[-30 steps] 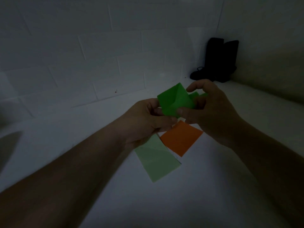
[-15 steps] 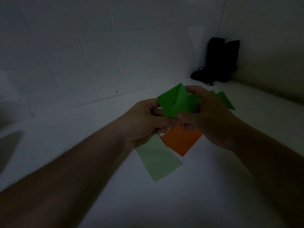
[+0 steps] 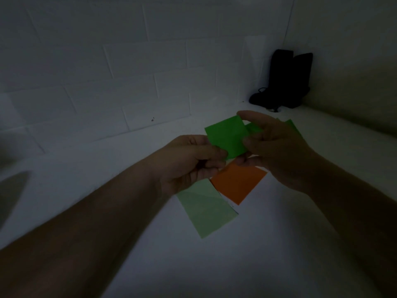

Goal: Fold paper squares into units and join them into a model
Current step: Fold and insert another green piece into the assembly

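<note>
Green unit (image 3: 227,138), above the orange square (image 3: 238,181), pinched by left hand (image 3: 191,162) and right hand (image 3: 272,145); seemingly mid-crease, so align edges before pressing.

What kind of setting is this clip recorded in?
Probably a plain, dim indoor corner rather than a workshop: a white painted block wall, a bare white surface under the loose paper squares, and dark boots standing where the walls meet.

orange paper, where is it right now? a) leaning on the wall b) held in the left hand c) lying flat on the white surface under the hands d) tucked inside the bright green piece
c: the orange paper lies flat on the white surface, below both hands, which hold the bright green piece.
</note>
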Action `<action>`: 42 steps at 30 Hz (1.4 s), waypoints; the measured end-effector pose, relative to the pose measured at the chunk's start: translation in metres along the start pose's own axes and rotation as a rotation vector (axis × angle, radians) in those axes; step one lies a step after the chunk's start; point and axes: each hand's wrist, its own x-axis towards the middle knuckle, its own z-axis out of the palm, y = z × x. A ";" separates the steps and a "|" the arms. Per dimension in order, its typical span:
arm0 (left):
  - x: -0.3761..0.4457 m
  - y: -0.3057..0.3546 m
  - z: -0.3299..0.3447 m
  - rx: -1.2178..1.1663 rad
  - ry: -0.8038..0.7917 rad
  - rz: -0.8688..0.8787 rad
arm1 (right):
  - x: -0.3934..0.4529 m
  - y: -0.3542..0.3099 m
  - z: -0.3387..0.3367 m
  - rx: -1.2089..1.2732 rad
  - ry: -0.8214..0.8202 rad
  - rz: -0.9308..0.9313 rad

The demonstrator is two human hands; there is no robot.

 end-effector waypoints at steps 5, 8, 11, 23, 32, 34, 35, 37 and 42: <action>0.002 -0.001 -0.002 0.021 0.062 0.053 | -0.002 0.000 -0.001 -0.171 -0.003 -0.063; 0.002 -0.002 -0.003 0.038 0.076 0.091 | -0.005 -0.001 -0.001 -0.327 -0.004 -0.164; 0.002 -0.001 -0.002 0.021 0.064 0.156 | -0.007 -0.005 0.000 -0.262 -0.004 -0.196; 0.005 -0.005 0.000 0.167 0.122 0.566 | -0.003 -0.003 -0.001 -0.061 0.014 -0.165; 0.006 -0.005 0.001 0.119 0.189 0.532 | -0.004 -0.004 0.003 -0.149 0.075 -0.193; 0.006 -0.005 0.001 0.161 0.212 0.558 | -0.004 -0.005 0.003 -0.146 0.094 -0.202; 0.005 -0.005 0.001 0.182 0.225 0.566 | -0.004 -0.005 0.004 -0.139 0.099 -0.206; 0.004 -0.005 0.002 0.212 0.236 0.570 | -0.003 -0.004 0.004 -0.131 0.119 -0.206; 0.004 -0.006 0.004 0.203 0.255 0.569 | 0.001 0.001 0.004 -0.143 0.207 -0.187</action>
